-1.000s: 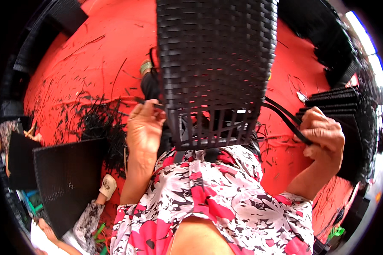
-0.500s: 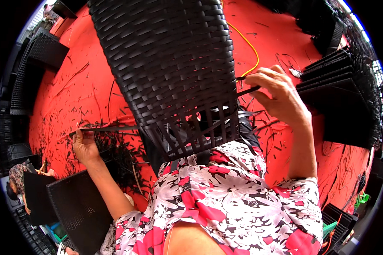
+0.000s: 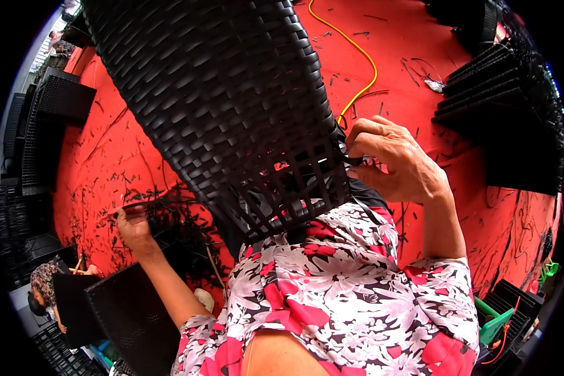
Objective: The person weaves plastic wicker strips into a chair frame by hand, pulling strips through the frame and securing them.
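The red floor (image 3: 407, 75) spread under everything, with dark bits dropped on it. The black woven piece (image 3: 219, 88) leaned across the middle, its top cut off by the view, its gappy bottom edge right by the flowered shirt (image 3: 338, 282). Wide room lay between its right edge and the dark stack (image 3: 514, 144). On the left, a black board (image 3: 135, 313) stood under the arm, and a messy heap of scraps (image 3: 182, 232) sat by the woven piece. A yellow cord (image 3: 366, 55) curved above the right hand (image 3: 398, 160).

That arm was bent, forearm nearly upright, its hand curled in at the lower right edge. The left hand (image 3: 135, 229) reached out sideways, thumb and fingers pinching 1 long strip (image 3: 163, 201) that ran toward the left edge. The right thumb and fingers bent around a short black end (image 3: 355, 161); I could not tell if they squeezed it.
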### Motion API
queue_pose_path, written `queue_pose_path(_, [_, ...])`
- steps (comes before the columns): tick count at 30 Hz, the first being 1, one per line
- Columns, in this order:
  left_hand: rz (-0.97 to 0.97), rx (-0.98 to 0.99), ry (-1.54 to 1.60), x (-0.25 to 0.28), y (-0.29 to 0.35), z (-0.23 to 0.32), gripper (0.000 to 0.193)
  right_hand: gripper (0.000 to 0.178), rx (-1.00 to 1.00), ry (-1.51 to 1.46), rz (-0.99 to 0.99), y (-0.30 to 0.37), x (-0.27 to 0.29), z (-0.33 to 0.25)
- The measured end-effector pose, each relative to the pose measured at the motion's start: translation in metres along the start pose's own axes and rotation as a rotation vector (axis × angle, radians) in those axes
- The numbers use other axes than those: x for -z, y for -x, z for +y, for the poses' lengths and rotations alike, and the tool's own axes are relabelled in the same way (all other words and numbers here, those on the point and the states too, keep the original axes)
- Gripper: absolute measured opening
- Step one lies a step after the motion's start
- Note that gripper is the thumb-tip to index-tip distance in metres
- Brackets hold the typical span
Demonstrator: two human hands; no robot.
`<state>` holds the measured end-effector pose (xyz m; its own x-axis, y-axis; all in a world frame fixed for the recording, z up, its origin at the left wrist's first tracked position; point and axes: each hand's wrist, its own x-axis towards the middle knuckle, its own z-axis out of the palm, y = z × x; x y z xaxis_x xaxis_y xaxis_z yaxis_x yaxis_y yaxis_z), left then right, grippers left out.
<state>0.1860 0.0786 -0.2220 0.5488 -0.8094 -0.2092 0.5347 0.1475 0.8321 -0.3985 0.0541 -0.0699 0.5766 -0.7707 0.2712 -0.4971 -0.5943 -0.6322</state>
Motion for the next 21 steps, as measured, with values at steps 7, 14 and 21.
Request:
queue_pose_path(7, [-0.323, 0.483, 0.274, -0.148, 0.123, -0.056, 0.021, 0.024, -0.068, -0.552, 0.254, -0.001, -0.016, 0.037])
queue_pose_path(14, [-0.23, 0.638, 0.35, -0.147, 0.155, -0.081, 0.02, 0.052, -0.359, -1.343, 0.266, -0.01, -0.071, 0.033])
queue_pose_path(21, [-0.313, 0.367, 0.094, -0.186, 0.174, -0.062, 0.015, 0.048, -0.31, -1.718, 0.287, -0.014, -0.068, 0.02])
